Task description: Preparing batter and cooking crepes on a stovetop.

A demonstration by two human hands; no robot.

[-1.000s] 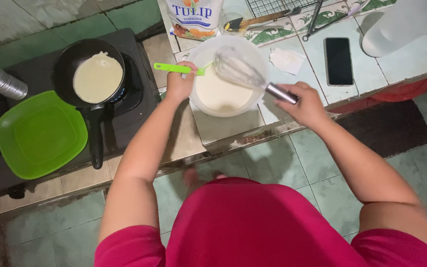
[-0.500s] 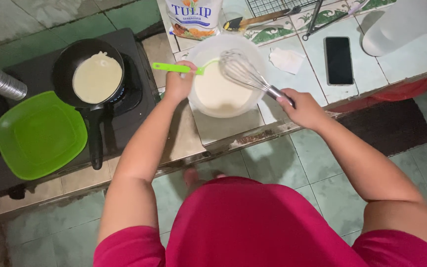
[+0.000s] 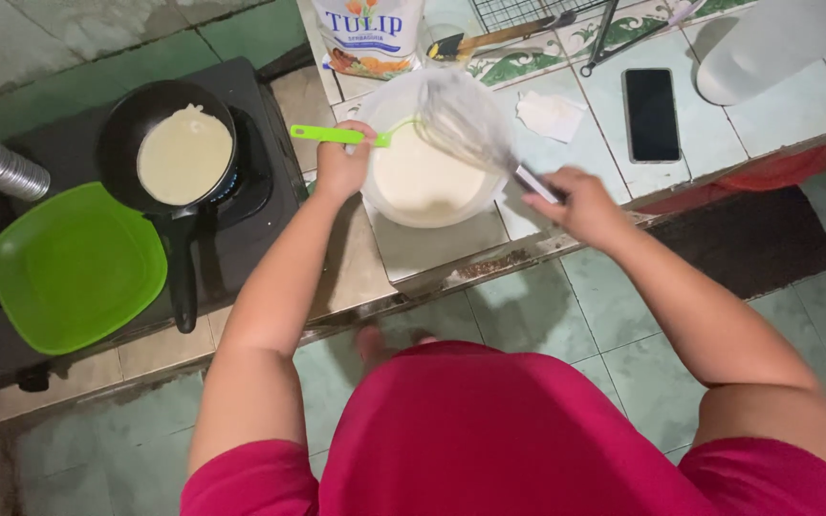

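A white bowl (image 3: 383,204) of pale batter stands on the tiled counter. My left hand (image 3: 341,167) grips the bowl's left rim, with a green ladle handle (image 3: 329,135) running under its fingers toward the bowl. My right hand (image 3: 577,203) is closed on the handle of a wire whisk (image 3: 461,117), whose blurred head is raised over the batter. To the left, a black frying pan (image 3: 180,277) sits on the stove with a round pale pancake (image 3: 184,154) in it.
A green square plate (image 3: 76,268) lies left of the pan, beside a ribbed metal cylinder (image 3: 0,167). Behind the bowl are a flour bag (image 3: 370,33) and a spatula (image 3: 489,38). A black phone (image 3: 651,114), a crumpled tissue (image 3: 549,114) and a white container (image 3: 767,48) are at right.
My right hand has moved the whisk within the bowl and lifted its head, now blurred. My left hand stays on the bowl's rim.
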